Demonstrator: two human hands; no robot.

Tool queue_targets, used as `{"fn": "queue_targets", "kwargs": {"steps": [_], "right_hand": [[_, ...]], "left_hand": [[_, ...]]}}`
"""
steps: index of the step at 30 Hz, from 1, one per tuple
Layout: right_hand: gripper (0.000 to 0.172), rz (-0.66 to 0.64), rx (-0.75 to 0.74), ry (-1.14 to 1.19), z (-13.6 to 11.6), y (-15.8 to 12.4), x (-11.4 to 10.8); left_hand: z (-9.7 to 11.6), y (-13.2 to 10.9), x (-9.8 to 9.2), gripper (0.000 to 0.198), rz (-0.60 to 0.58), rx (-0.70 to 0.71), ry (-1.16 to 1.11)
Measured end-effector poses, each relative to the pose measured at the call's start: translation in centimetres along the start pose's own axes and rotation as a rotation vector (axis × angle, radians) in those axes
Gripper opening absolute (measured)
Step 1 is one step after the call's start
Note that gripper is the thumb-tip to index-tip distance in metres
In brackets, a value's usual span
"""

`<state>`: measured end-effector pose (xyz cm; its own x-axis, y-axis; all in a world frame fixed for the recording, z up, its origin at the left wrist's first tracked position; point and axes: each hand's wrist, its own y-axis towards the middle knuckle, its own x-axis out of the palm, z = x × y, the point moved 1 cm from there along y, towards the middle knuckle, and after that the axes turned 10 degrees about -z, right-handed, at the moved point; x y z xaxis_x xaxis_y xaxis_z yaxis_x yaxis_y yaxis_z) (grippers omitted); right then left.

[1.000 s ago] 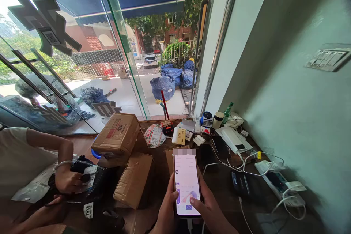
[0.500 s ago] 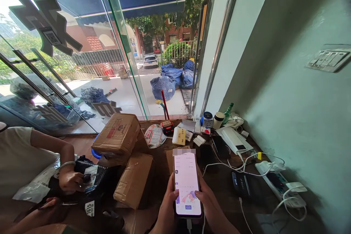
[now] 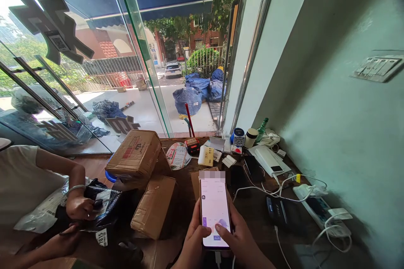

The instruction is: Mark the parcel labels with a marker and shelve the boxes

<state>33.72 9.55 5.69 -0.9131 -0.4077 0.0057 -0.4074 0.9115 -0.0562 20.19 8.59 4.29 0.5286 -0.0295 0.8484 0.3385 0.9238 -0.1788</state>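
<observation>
Phone [image 3: 214, 210] has its top blurred out, and its words are too small to read. It tilts over the table [image 3: 263, 235], well back from the far edge; the near edge is cut off, and so is the white cord [image 3: 218, 258] below the phone. The left hand [image 3: 191, 237] and right hand [image 3: 240, 235] hold its sides, fingers curled behind and mostly hidden from me. Both thumbs bend over the low screen, tips close together.

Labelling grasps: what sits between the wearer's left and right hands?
A lit phone, held at opposite sides by the left hand and right hand; the head view shows it.
</observation>
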Motion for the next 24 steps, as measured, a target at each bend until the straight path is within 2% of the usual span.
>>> {"fn": "queue_targets", "kwargs": {"steps": [5,8,11,14,17,20,24], "right_hand": [[0.08,0.022,0.065,0.011,1.3,-0.4,-0.2],[0.076,0.031,0.064,0.042,1.5,-0.4,-0.3],[0.073,0.006,0.041,0.045,1.1,-0.4,-0.2],[0.071,-0.006,0.048,0.062,0.8,-0.3,-0.1],[0.068,-0.031,0.054,0.138,0.7,-0.2,0.1],[0.067,-0.051,0.074,0.292,0.6,0.0,0.5],[0.063,0.025,0.114,0.316,0.4,0.3,0.7]], "left_hand": [[0.1,-0.4,0.4,0.065,0.048,0.037,0.093],[0.1,-0.4,0.3,0.063,0.033,0.025,0.125],[0.2,-0.1,0.1,0.063,-0.016,-0.006,0.062],[0.3,0.2,0.1,0.05,-0.073,0.047,0.048],[0.5,0.3,0.3,0.042,-0.003,0.026,0.089],[0.6,0.3,0.8,0.048,0.08,0.014,0.074],[0.7,0.4,1.3,0.045,0.029,0.04,0.002]]}}
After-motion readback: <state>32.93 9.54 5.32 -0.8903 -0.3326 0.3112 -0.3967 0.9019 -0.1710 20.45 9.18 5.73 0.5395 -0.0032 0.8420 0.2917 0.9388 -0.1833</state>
